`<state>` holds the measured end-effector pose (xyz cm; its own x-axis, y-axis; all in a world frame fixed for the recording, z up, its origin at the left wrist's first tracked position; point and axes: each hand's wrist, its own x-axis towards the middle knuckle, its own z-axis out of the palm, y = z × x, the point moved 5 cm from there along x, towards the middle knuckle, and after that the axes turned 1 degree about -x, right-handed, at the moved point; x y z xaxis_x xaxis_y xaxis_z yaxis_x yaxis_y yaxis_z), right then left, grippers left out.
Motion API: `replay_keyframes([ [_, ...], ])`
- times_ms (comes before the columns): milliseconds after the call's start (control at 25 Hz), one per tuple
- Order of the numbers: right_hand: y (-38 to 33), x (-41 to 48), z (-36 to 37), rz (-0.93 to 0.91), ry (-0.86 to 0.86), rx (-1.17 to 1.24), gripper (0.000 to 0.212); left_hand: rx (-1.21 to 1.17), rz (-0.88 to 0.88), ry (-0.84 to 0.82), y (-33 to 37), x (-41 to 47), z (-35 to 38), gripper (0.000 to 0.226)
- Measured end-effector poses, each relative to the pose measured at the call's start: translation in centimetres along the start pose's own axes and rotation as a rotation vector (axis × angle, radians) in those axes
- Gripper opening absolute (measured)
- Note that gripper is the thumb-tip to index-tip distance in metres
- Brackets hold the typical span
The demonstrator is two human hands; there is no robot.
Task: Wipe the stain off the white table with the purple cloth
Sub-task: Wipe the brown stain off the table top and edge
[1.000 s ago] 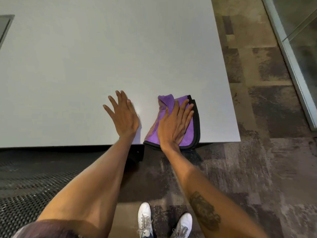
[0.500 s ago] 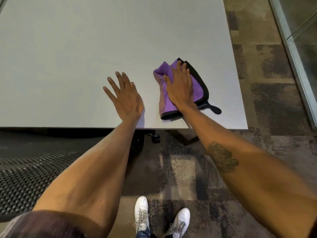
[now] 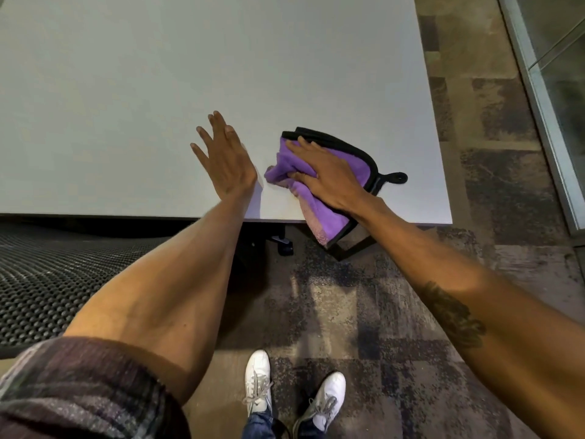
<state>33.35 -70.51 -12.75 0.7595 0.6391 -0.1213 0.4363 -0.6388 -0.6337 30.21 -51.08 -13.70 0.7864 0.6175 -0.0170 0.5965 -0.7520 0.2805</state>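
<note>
Purple cloth (image 3: 329, 217) partly hidden under the clutching right hand (image 3: 326, 175); left hand (image 3: 224, 160) splayed flat.

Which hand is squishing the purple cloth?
The right hand. It presses on the purple cloth with fingers curled into it. The left hand lies flat and open on the bare white table beside it.

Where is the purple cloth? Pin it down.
In the head view, the purple cloth lies under the right hand, right of the left hand, its lower corner overhanging the white table's near edge.
</note>
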Motion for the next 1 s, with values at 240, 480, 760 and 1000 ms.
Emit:
replay_keyframes([
  [240, -1.8, -3.1, 1.5, -0.109, -0.165, 0.027, 0.061, -0.076, 0.005, -0.002, 0.0, -0.2, -0.8, 0.055],
  [480, -3.1, -7.5, 3.0, -0.340, -0.178, 0.017, 0.050, 0.029, 0.115, -0.048, 1.1, -1.2, -0.9, 0.053],
  [760, -3.2, -7.5, 4.6, -0.574, 0.032, -0.529, 0.045, 0.127, 0.193, -0.021, 1.3, -1.5, -0.8, 0.055],
  [1000, -4.4, -6.9, 5.8, -0.597, 0.041, -0.664, 0.039, 0.173, 0.220, -0.026, 1.6, -1.5, -0.4, 0.053],
])
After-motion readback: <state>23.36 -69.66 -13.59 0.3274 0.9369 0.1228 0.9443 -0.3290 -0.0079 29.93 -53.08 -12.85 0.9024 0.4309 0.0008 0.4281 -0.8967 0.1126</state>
